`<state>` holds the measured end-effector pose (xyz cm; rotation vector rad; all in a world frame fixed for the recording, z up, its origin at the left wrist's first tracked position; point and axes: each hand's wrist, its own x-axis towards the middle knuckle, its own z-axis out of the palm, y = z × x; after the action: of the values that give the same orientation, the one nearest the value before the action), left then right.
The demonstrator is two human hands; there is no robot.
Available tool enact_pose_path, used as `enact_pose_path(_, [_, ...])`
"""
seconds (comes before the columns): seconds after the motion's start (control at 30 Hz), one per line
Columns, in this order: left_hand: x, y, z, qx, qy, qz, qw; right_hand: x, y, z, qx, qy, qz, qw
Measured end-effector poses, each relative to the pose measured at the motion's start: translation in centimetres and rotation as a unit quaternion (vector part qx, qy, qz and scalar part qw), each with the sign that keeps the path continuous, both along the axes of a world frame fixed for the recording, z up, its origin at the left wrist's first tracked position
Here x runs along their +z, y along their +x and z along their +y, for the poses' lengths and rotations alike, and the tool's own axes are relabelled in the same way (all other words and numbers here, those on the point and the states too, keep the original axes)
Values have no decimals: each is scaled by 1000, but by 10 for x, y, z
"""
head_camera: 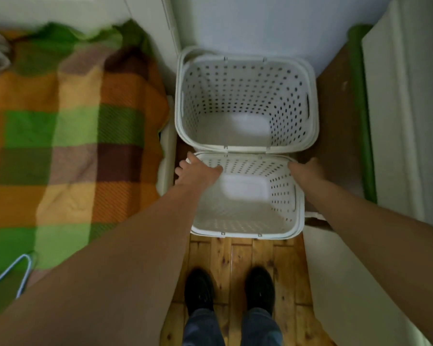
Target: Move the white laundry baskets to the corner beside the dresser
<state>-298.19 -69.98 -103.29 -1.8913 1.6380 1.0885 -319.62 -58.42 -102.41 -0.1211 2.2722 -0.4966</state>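
Setting: narrow wooden floor (238,255) strip between bed (73,126) and white furniture.
Near basket (248,221): held between both grips, empty.
Left hand (198,171): closed over far-left rim.
Right hand (308,168): closed over far-right rim.
Far basket (245,143): just beyond grips, touching.
Handling: judged light, stiff plastic; rim corners suit lifting.

Dim, soft indoor light, a pale sheen inside the far basket (246,101). The wooden floor (235,258) glints faintly. Forearms blur near the frame; wide-angle bending warps the edges.
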Motion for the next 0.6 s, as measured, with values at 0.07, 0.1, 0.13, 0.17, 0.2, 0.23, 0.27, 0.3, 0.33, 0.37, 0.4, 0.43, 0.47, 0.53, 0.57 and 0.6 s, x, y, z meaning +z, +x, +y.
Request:
enact_pose_path(0.07, [23, -4, -1, 2, 7, 13, 1000, 22, 7, -7, -2, -8, -2, 1000])
enact_pose_path(0.1, [46, -5, -4, 3, 6, 19, 1000, 46, 11, -13, 0, -18, 0, 1000])
enact_pose_path(0.13, [61, -6, -3, 8, 12, 27, 1000, 60, 15, -16, 2, -25, -1, 1000])
enact_pose_path(0.17, [80, -8, -4, 12, 12, 33, 999, 79, 19, -21, 4, -32, 5, 999])
enact_pose_path(0.2, [105, -9, -8, 18, 6, 41, 999, 104, 22, -28, 5, -44, 9, 999])
enact_pose_path(0.23, [126, -10, -10, 23, 4, 50, 998, 125, 27, -33, 3, -50, 8, 999])
enact_pose_path(0.27, [149, -12, -13, 27, -2, 58, 998, 149, 31, -38, 1, -57, 15, 998])
enact_pose_path(0.3, [175, -14, -18, 24, -11, 64, 998, 177, 34, -45, 5, -66, 20, 998])
enact_pose_path(0.33, [191, -16, -21, 23, -16, 69, 997, 193, 37, -50, 11, -72, 25, 997])
enact_pose_path(0.37, [215, -18, -26, 22, -29, 77, 996, 218, 40, -56, 16, -86, 33, 996])
enact_pose_path(0.4, [242, -19, -32, 22, -38, 90, 995, 245, 43, -61, 23, -99, 42, 994])
enact_pose_path(0.43, [276, -20, -39, 24, -49, 107, 993, 275, 44, -67, 28, -120, 51, 991])
enact_pose_path(0.47, [301, -21, -44, 24, -59, 123, 990, 299, 46, -71, 32, -141, 58, 988])
enact_pose_path(0.53, [360, -24, -57, 17, -83, 149, 985, 354, 45, -80, 54, -174, 71, 981])
enact_pose_path(0.57, [392, -25, -63, 15, -96, 160, 982, 384, 45, -84, 69, -179, 74, 979])
enact_pose_path(0.6, [422, -25, -68, 16, -109, 174, 978, 409, 45, -89, 81, -182, 78, 977])
